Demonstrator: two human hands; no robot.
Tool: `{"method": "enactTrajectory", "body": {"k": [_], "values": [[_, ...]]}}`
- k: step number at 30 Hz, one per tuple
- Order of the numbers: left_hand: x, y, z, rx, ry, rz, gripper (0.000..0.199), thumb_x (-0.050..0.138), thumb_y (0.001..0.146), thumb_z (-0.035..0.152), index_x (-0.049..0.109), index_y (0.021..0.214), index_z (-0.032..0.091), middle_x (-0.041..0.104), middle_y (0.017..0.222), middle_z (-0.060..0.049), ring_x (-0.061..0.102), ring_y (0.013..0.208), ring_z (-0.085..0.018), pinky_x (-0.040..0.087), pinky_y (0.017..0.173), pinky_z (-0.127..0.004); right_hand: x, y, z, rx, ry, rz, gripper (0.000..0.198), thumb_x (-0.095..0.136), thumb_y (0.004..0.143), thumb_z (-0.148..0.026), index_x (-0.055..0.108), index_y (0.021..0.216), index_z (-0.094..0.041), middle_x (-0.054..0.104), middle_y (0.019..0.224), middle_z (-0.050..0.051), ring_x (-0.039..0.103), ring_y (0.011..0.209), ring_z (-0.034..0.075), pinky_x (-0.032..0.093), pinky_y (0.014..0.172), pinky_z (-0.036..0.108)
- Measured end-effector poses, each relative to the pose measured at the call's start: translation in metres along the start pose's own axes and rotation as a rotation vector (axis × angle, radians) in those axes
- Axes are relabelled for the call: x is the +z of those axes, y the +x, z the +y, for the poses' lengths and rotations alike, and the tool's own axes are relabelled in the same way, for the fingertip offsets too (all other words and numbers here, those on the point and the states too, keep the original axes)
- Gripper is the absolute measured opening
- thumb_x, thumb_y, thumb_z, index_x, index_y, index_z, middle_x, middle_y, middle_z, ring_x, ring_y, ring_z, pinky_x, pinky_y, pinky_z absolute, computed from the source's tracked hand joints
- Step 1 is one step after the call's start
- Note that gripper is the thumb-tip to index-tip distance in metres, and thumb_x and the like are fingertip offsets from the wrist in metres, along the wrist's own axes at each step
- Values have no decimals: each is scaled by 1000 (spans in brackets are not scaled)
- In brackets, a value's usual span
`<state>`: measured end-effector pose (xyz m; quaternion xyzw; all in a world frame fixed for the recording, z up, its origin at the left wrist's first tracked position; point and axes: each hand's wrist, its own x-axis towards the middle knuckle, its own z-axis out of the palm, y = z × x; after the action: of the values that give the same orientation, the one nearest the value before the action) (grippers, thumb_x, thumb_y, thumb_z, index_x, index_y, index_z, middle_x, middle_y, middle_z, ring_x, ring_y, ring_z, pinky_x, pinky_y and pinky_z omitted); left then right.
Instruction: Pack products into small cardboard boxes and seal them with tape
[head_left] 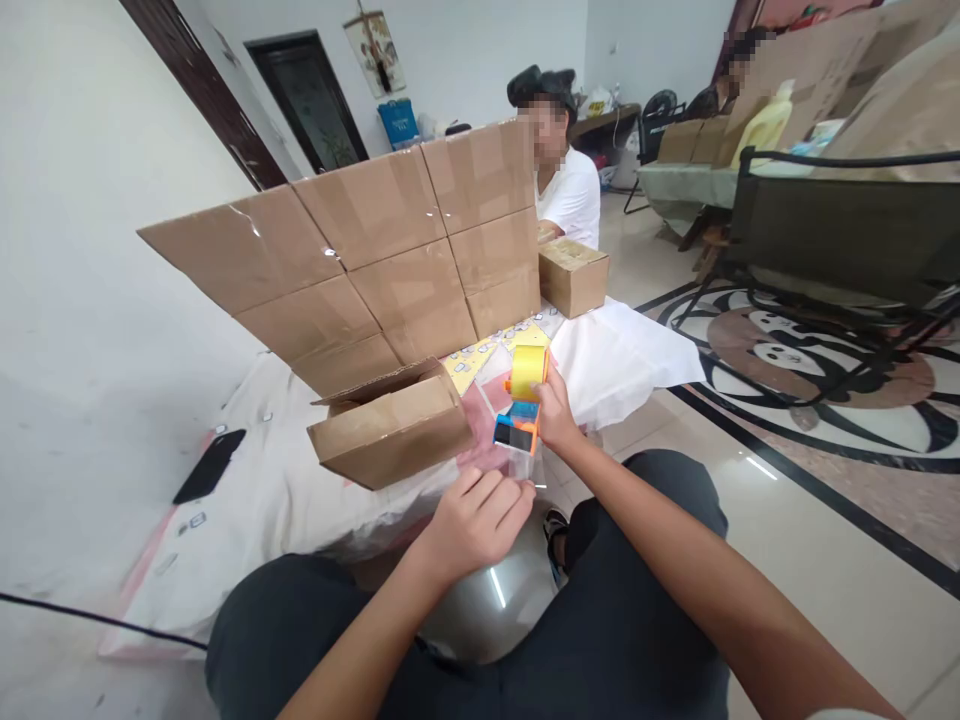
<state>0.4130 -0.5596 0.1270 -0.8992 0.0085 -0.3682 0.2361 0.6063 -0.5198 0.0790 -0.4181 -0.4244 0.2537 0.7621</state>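
Note:
My right hand (pixel 556 405) is wrapped round a tape dispenser (pixel 516 432) with a yellow tape roll and blue and orange parts. From its lower end a short strip of clear tape (pixel 519 464) runs down to my left hand (pixel 480 512), whose fingers are pinched on the strip's end. Left of the dispenser, on the cloth-covered table, sits a cardboard box (pixel 390 425), tilted in view, with a flap standing up at its rear edge. Behind it rises a large cardboard panel (pixel 397 245) made of several sections with shiny tape on them.
A black phone (pixel 210 466) lies on the patterned cloth (pixel 277 500) at the left. Another closed carton (pixel 574 277) stands at the table's far right corner, near a person in a white shirt (pixel 574 195). A dark folding chair (pixel 840 235) is at the right.

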Motion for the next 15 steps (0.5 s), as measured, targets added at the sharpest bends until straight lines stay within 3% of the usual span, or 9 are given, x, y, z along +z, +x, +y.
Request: {"method": "enactTrajectory", "body": {"k": [4, 7, 9, 11, 15], "values": [[-2, -3, 1, -57, -39, 12, 13, 71, 82, 8, 64, 90, 15, 56, 60, 3, 53, 55, -14, 32, 57, -34, -2, 2, -6, -41, -51, 12, 24, 54, 88, -45, 58, 91, -22, 59, 80, 1, 54, 73, 18, 50, 69, 31], [-2, -9, 2, -214, -79, 24, 7, 67, 86, 12, 62, 86, 18, 57, 59, 2, 54, 54, -15, 33, 56, -33, -3, 5, -15, -96, -107, 24, 34, 59, 86, -54, 59, 85, -20, 60, 77, 2, 54, 70, 18, 49, 65, 31], [0, -15, 3, -388, -133, -1, 5, 62, 90, 19, 63, 95, 18, 64, 66, -1, 60, 60, -17, 39, 60, -31, -3, 7, -19, -113, -137, 43, 37, 60, 85, -57, 58, 81, -20, 57, 74, 1, 52, 67, 17, 47, 63, 31], [4, -21, 5, -619, -271, -80, 25, 59, 93, 28, 59, 116, 18, 70, 78, -4, 65, 69, -18, 46, 66, -30, -3, 8, -21, -117, -164, 67, 40, 60, 85, -59, 56, 77, -21, 54, 70, 0, 49, 63, 15, 45, 60, 30], [9, -22, 12, -1002, -824, -185, 46, 53, 96, 35, 45, 138, 21, 73, 98, -7, 69, 82, -18, 52, 74, -30, 1, 8, -18, -104, -141, 77, 37, 63, 84, -57, 58, 82, -20, 58, 73, 0, 54, 66, 16, 49, 63, 30]]}}
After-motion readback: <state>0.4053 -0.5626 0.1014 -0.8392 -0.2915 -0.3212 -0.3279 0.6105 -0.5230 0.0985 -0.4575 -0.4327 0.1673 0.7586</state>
